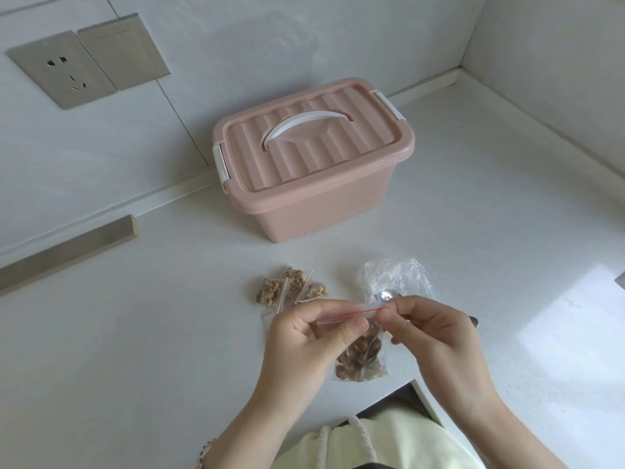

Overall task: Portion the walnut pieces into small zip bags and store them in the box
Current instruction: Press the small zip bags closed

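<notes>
Farthest left on the white speckled counter [152, 333] lie the filled bags [291, 289], small clear packets lumpy with pale brown walnut pieces, just beyond your left hand [301, 336]. That hand pinches the left end of the zip bag [362, 360] at its top edge, thumb and fingers curled on the thin film. What matters now is the red seal strip [365, 312]. It runs crosswise between your hands, rising a little to the right, and the loaded pouch hangs below it, toward you and just above the counter. Your right hand [439, 336] pinches the strip's right end, so a press along that line looks like the way to close it.

Behind your right hand sit a crinkled clear plastic bag [395, 275] and a shiny metal spoon [385, 295], its handle mostly hidden.

The pink ribbed plastic box [311, 198] stands well beyond both hands, slightly nearer the left one. Its lid is on (the white clips look latched, so it probably needs opening first).
</notes>
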A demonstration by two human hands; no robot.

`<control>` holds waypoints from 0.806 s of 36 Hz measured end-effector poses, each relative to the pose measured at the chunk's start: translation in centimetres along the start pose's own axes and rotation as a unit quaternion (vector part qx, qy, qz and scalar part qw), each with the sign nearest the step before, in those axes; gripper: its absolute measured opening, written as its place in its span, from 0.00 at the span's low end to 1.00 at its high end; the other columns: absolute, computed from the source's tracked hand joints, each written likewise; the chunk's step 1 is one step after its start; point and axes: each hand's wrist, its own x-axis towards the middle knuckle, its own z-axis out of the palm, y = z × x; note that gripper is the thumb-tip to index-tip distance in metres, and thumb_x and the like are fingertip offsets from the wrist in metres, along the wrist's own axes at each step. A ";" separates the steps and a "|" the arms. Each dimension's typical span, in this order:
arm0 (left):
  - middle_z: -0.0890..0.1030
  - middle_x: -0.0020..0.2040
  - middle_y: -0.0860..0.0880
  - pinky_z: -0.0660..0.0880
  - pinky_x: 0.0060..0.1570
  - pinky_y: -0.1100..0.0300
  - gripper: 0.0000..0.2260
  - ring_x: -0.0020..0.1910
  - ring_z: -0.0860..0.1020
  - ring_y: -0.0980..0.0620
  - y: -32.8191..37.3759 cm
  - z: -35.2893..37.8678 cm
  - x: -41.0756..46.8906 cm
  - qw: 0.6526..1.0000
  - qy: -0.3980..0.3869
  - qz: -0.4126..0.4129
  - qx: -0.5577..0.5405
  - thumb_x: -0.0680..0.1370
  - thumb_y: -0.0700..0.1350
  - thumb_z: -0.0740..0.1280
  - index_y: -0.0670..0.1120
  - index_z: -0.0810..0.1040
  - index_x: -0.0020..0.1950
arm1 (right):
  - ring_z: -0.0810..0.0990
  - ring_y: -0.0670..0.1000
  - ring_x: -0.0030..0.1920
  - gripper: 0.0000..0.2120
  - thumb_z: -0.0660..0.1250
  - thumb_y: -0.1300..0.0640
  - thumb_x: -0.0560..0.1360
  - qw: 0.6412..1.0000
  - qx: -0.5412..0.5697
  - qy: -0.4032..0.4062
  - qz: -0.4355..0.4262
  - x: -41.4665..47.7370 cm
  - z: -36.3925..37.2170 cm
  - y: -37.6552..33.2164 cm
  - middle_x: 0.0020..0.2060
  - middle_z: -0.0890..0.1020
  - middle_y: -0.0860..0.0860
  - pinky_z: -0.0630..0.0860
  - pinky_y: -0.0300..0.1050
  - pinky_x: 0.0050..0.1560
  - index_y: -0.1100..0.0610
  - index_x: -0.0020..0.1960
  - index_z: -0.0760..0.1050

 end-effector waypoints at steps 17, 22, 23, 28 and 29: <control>0.83 0.39 0.45 0.78 0.42 0.62 0.06 0.39 0.82 0.49 -0.4 0.1 -0.2 0.987 -0.009 0.094 0.127 0.66 0.49 0.73 0.51 0.84 0.41 | 0.78 0.42 0.35 0.01 0.69 0.51 0.67 0.995 -0.078 0.010 -0.055 -0.6 0.1 0.3 0.31 0.81 0.41 0.71 0.30 0.39 0.46 0.37 0.79; 0.81 0.33 0.53 0.74 0.35 0.68 0.05 0.33 0.80 0.57 -0.5 -0.2 -0.1 0.981 -0.019 0.122 0.150 0.67 0.50 0.70 0.51 0.84 0.38 | 0.78 0.41 0.34 0.02 0.68 0.51 0.68 0.996 -0.074 -0.004 -0.053 -0.5 0.1 0.5 0.31 0.81 0.42 0.71 0.31 0.38 0.47 0.38 0.79; 0.80 0.33 0.55 0.73 0.34 0.70 0.05 0.33 0.79 0.60 -0.4 -0.3 -0.1 0.980 -0.025 0.123 0.152 0.67 0.50 0.70 0.51 0.84 0.37 | 0.78 0.41 0.34 0.02 0.69 0.53 0.69 0.996 -0.066 -0.010 -0.053 -0.5 0.2 0.5 0.30 0.81 0.42 0.71 0.31 0.38 0.48 0.38 0.79; 0.83 0.35 0.53 0.74 0.37 0.68 0.01 0.35 0.81 0.58 -0.3 -0.2 0.0 0.984 -0.023 0.102 0.145 0.66 0.47 0.74 0.51 0.84 0.36 | 0.75 0.40 0.32 0.06 0.70 0.57 0.72 0.999 -0.018 -0.029 -0.038 -0.3 0.2 0.5 0.29 0.80 0.44 0.70 0.31 0.36 0.52 0.36 0.79; 0.84 0.35 0.51 0.75 0.38 0.67 0.02 0.36 0.81 0.57 -0.3 -0.1 0.0 0.989 -0.018 0.081 0.127 0.65 0.46 0.75 0.51 0.84 0.36 | 0.75 0.40 0.31 0.05 0.70 0.56 0.71 0.999 -0.009 -0.030 -0.033 -0.2 0.2 0.5 0.28 0.79 0.45 0.70 0.32 0.36 0.52 0.36 0.79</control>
